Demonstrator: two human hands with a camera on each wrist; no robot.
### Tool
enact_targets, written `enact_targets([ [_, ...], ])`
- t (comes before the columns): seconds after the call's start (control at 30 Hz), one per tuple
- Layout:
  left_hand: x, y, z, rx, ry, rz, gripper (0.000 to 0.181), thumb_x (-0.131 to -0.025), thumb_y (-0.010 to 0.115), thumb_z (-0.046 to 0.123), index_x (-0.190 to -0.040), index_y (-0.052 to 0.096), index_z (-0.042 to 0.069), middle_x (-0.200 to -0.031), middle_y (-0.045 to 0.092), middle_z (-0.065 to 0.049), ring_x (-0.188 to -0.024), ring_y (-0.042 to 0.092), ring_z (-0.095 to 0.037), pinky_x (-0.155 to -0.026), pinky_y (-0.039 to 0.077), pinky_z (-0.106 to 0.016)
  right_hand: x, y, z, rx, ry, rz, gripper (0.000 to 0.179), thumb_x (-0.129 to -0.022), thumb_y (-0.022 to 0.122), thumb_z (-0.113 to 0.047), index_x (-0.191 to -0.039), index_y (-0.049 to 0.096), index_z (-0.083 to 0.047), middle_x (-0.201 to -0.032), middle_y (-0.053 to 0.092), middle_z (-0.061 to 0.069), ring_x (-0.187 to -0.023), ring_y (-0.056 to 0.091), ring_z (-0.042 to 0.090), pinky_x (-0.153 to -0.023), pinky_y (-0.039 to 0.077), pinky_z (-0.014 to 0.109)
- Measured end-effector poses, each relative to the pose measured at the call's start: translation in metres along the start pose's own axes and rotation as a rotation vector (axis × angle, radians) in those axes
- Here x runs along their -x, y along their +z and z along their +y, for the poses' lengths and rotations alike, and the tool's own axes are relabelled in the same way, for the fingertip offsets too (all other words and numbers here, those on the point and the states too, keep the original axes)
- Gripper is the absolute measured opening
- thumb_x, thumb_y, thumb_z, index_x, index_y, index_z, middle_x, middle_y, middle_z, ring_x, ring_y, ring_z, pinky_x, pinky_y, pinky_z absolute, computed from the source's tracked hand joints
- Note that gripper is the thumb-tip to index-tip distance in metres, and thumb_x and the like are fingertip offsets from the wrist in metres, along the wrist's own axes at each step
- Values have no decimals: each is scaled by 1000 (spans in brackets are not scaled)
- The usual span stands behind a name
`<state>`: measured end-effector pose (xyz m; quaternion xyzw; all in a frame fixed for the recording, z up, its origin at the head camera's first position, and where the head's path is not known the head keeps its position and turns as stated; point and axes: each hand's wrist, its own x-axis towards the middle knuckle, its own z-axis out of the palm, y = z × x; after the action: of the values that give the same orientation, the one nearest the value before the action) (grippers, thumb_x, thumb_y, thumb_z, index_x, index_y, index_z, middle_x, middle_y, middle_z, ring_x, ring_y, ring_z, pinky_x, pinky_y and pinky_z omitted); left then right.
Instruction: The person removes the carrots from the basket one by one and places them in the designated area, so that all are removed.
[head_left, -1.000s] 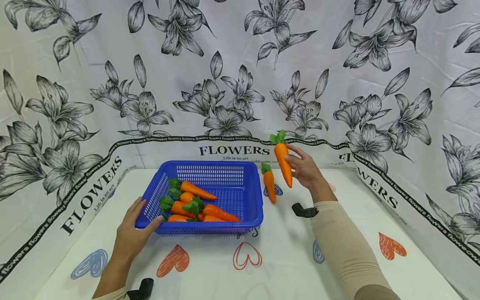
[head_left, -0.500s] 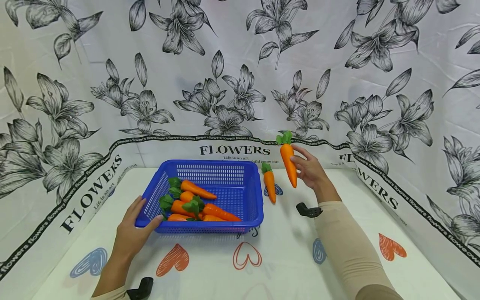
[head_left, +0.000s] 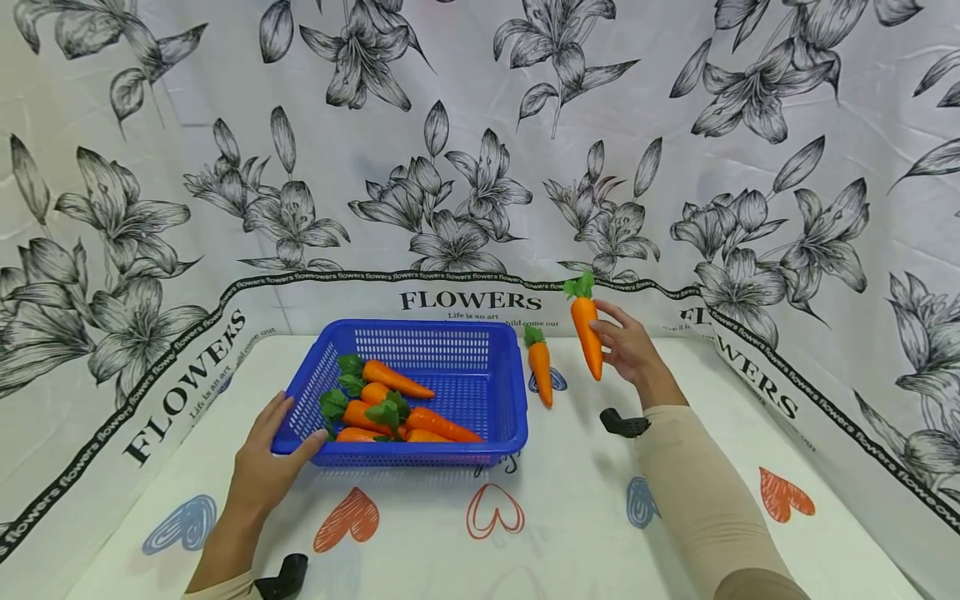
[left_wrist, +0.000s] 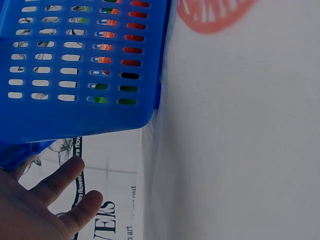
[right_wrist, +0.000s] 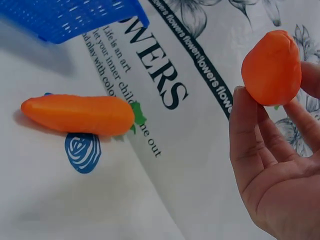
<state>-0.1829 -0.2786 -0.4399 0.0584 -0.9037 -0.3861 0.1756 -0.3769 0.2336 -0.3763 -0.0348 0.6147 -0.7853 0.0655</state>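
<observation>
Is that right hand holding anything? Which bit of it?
Yes, the right hand holds a carrot by its orange body, below the green leaves.

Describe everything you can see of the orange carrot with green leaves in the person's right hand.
The smooth orange carrot with green leaves looks artificial, perhaps foam or plastic. Its body tapers to a blunt tip, and a leafy tuft crowns the wide end. It is held up off the white patterned table, leaves up and tip down, tilted in the head view. The thumb and fingers of the right hand grip it; nothing else visibly touches it.
</observation>
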Motion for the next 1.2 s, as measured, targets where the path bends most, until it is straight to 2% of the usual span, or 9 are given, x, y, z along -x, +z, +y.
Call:
enact_targets([
  [0.23,-1,1,0,-8,-1,-3,85,-88,63,50,-153,26,11,-159,16,-11,-138,21,-47,-93,31,-71,-5,-8,11,28,24,33,59,-92,68,-15,-145,44,-20,-132,48,13,-102,59,25,-82,54,40],
  [0.7,-1,1,0,-3,-3,-1,85,-88,64,49,-154,26,12,-159,15,-10,-138,20,-46,-94,31,-71,-17,-23,35,92,130,68,60,-94,65,-18,-148,40,-24,-142,41,14,-112,54,28,-92,49,43],
  [0.97,0,0,1,-3,-4,-7,85,-88,64,48,-154,26,11,-159,15,-10,-138,21,-46,-93,32,-71,-20,-27,46,112,173,126,57,-94,66,-20,-146,44,-26,-141,41,12,-110,53,29,-87,50,38],
  [1.2,-1,0,1,-6,-8,-10,85,-88,63,50,-154,25,11,-159,15,-11,-138,21,-47,-93,32,-71,-19,-33,53,128,184,118,59,-95,64,-19,-149,40,-24,-142,41,14,-107,53,27,-83,52,35],
])
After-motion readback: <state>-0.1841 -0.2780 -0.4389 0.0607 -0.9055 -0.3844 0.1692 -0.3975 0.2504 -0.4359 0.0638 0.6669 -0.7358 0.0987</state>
